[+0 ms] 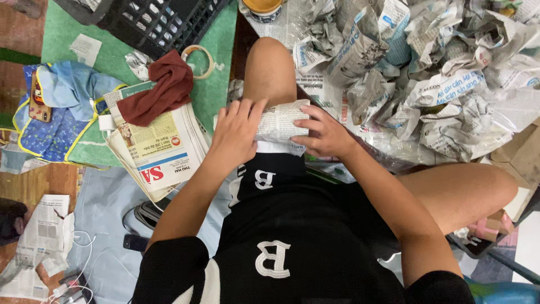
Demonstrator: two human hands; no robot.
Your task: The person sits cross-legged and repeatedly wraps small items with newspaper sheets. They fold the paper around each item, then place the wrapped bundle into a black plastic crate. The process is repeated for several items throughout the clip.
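A roll of newspaper (279, 120) lies across my left thigh, wrapped round something hidden inside. My left hand (234, 135) rests flat on its left end, fingers spread over the paper. My right hand (324, 135) clasps the right end, thumb under and fingers over. Both hands press the bundle against my leg, just above the hem of my black shorts. A heap of crumpled newspaper bundles (427, 73) lies close to the right of my knee.
A stack of flat newspapers (163, 152) with a dark red cloth (160, 90) on top sits at my left. Beyond it are a tape ring (198, 59), a black plastic crate (152, 22), and a blue cloth (67, 107) with a phone (38, 104).
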